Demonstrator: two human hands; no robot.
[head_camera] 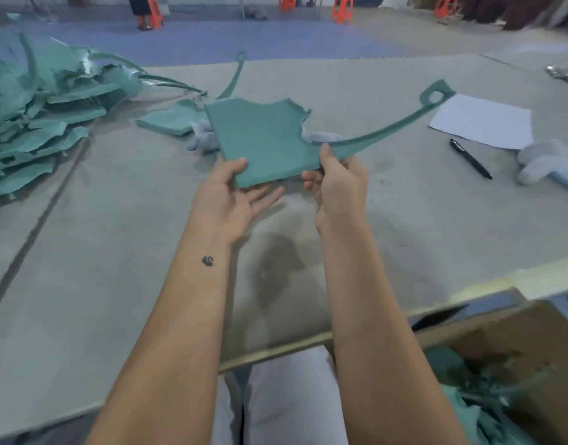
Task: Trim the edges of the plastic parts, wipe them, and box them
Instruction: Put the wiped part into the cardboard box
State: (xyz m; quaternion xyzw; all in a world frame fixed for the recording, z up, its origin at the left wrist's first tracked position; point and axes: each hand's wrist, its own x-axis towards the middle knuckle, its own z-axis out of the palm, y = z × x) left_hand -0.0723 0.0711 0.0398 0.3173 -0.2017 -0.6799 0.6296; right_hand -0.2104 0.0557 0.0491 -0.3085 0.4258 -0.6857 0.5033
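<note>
I hold a teal plastic part above the grey table: a flat panel with a jagged upper edge and a long curved strip ending in a loop at the right. My left hand supports the panel's lower left corner, thumb on top and fingers straight underneath. My right hand pinches the lower right corner where the strip begins. Another teal part lies flat on the table behind it, next to a pale cloth.
A heap of teal parts fills the table's left side. White paper, a black pen and a second pale cloth lie at the right. A cardboard box with teal scraps stands at lower right. Orange stools stand on the floor beyond.
</note>
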